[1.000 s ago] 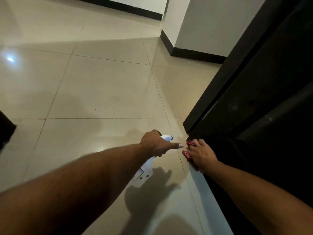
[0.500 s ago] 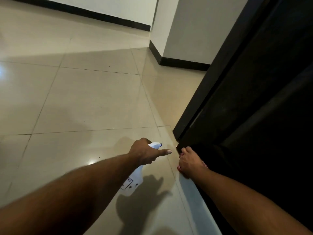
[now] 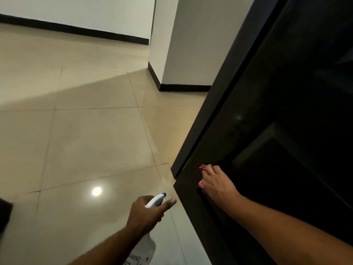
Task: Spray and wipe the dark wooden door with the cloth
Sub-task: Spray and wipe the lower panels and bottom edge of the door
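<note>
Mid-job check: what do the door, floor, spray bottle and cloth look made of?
Door: seemingly dark wood, low sheen, moulded panel edges.
Floor: glossy beige tile, probably ceramic; grout lines, lamp reflection.
Spray bottle: likely white plastic, printed label.
Cloth: red patterned fabric, mostly hidden under the right hand.

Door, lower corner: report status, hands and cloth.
Left hand grips spray bottle, nozzle toward door. Right hand holds red cloth against lower door. Nothing seen in the way.
</note>
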